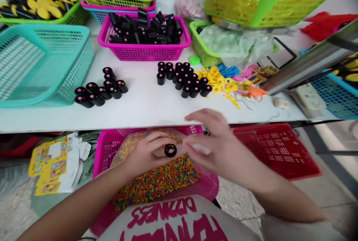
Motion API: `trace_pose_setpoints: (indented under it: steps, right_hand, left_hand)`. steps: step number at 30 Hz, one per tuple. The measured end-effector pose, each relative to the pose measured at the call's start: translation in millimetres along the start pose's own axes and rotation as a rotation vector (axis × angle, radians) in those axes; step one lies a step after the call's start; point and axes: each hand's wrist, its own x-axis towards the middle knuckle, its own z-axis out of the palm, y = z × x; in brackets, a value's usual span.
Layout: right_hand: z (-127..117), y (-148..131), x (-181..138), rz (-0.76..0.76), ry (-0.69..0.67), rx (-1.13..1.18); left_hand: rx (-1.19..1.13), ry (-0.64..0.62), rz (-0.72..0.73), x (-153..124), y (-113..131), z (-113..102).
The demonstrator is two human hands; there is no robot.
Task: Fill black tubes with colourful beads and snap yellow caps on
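My left hand (151, 151) is closed around a small black cup (170, 151) with a pink dot inside, held over the beads. Just to its right is my right hand (215, 140), slightly blurred, its fingers spread and pointing at the cup. A speck of orange shows by one right fingertip, too small to make out. Below both hands, multicoloured round beads (165, 181) fill a clear plastic bag in a pink basket (103, 151) at my lap.
Groups of black cups (187, 81) stand on the white table (140, 110). Behind them is a magenta basket (151, 53) of black parts. A turquoise basket (69, 69) sits left. Yellow pieces (215, 77) lie right, near a metal pole (304, 62). A red crate (279, 151) is lower right.
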Motion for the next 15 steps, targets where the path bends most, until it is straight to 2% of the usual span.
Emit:
trace_pose_setpoints:
  steps: [2, 5, 9, 12, 15]
  right_hand:
    - [24.0, -21.4, -6.1, -0.019, -0.063, 0.058]
    - [43.7, -30.3, -8.6, 0.03, -0.072, 0.087]
    - [45.0, -32.9, -6.8, 0.038, -0.097, 0.127]
    - [43.1, -39.4, -5.0, 0.039, -0.12, 0.174]
    - [44.1, -47.8, -3.1, 0.064, -0.088, 0.233]
  left_hand:
    - [-0.033, 0.04, -0.005, -3.3, 1.3, -0.2]
    - [-0.045, 0.052, 0.024, -10.2, 1.2, -1.4]
    - [-0.041, 0.033, 0.036, -20.3, 1.5, -6.0]
    - [-0.058, 0.03, -0.002, -24.7, 4.0, -10.2]
    - [-0.091, -0.007, -0.053, -25.8, 8.3, -14.6]
